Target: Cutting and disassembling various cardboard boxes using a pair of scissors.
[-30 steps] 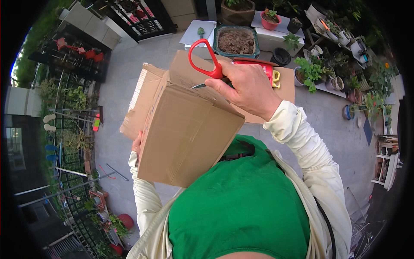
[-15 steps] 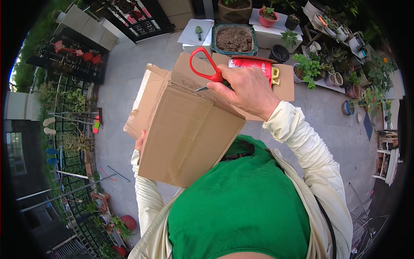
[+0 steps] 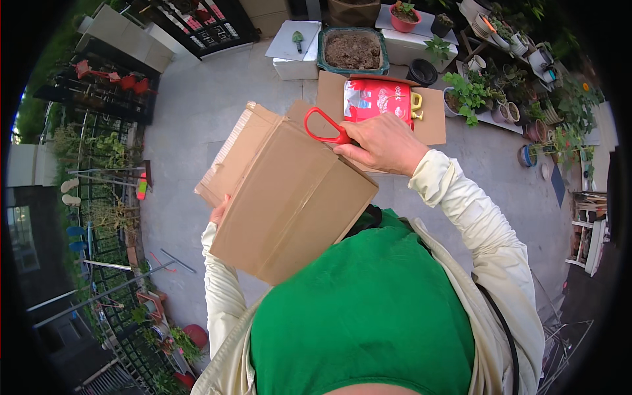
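Observation:
A brown cardboard box is held tilted in front of my green top, a taped seam running along its broad face. My left hand grips its left edge, mostly hidden behind the box. Closed around a pair of red-handled scissors, my right hand is at the box's upper right edge. One handle loop sticks out to the left; the blades are hidden. Just beyond the right hand, a second, open cardboard box contains a red package with yellow pump tops.
A basin of soil stands at the back, beside a white foam box carrying a green trowel. Potted plants crowd the right. Long poles and a planted fence line the left. Grey paving lies below.
My right hand and the scissors have moved slightly right and down. The blade tip that showed against the box is now out of sight. The held box has tilted a little.

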{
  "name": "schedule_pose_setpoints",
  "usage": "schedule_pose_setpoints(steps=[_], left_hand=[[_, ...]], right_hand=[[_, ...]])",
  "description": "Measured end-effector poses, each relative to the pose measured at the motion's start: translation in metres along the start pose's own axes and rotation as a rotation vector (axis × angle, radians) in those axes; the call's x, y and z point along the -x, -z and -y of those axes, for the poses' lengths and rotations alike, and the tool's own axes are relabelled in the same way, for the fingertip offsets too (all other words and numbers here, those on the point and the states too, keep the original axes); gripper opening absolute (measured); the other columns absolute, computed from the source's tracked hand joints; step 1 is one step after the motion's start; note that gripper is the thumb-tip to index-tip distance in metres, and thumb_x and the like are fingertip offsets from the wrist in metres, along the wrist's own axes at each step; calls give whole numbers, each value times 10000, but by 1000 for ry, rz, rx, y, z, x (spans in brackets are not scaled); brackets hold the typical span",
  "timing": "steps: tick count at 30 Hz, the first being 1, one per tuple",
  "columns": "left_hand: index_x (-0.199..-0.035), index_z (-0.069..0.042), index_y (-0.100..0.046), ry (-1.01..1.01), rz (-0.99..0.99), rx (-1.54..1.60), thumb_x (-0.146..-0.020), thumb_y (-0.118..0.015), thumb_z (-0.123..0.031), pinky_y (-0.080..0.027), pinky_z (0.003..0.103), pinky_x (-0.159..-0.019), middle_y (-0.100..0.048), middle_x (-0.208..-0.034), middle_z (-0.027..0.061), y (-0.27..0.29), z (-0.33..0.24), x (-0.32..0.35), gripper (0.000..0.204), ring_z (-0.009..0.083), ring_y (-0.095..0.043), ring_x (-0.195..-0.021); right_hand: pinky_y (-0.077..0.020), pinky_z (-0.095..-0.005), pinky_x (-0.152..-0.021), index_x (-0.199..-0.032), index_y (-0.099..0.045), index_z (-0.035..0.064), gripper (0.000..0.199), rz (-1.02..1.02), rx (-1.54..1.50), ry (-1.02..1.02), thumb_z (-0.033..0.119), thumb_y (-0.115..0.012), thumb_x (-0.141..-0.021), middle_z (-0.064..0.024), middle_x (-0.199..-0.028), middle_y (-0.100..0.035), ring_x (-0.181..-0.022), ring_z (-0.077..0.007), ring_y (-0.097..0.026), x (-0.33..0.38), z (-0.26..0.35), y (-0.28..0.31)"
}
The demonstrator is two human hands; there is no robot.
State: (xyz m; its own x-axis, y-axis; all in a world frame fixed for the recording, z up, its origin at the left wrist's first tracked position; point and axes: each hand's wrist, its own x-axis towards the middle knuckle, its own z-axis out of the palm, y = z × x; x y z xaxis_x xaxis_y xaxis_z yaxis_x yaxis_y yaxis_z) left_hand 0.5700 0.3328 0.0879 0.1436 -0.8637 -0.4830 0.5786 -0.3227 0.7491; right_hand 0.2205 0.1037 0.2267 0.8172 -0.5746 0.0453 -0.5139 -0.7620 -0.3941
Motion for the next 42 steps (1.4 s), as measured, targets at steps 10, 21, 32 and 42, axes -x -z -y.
schedule_pose_setpoints(steps=[10,21,32,42], left_hand=[[-1258,-30,-479,-186,-294,56,-962,-459,-340,-523,338,-843,-584,-1166,110,31,31,22,428,209,-597,-1023],[-1296,-65,-464,-494,-181,93,-983,-402,-368,-441,335,-942,-555,-1208,82,-33,-22,-31,440,184,-529,-1115],[-1230,-51,-517,-130,-402,317,-955,-468,-341,-471,354,-861,-590,-1154,105,-127,-18,-29,402,218,-585,-1006],[-1277,-46,-468,-138,-385,240,-977,-397,-352,-472,345,-873,-572,-1178,111,-122,7,-26,434,222,-577,-1034]], right_hand=[[-448,-335,-545,-832,-560,26,322,-288,-575,-676,339,-552,-909,-106,-712,-629,-593,-197,-595,61,-49,-79],[-484,-317,-581,-925,-526,-3,220,-360,-823,-491,210,-576,-898,-82,-737,-634,-646,-170,-615,14,-8,-82],[-476,-378,-552,-881,-513,62,160,-480,20,-152,185,-607,-839,-79,-728,-594,-681,-255,-609,-26,27,-63],[-495,-345,-561,-860,-512,76,130,-473,146,-155,169,-599,-835,-60,-738,-589,-709,-217,-614,-26,26,-61]])
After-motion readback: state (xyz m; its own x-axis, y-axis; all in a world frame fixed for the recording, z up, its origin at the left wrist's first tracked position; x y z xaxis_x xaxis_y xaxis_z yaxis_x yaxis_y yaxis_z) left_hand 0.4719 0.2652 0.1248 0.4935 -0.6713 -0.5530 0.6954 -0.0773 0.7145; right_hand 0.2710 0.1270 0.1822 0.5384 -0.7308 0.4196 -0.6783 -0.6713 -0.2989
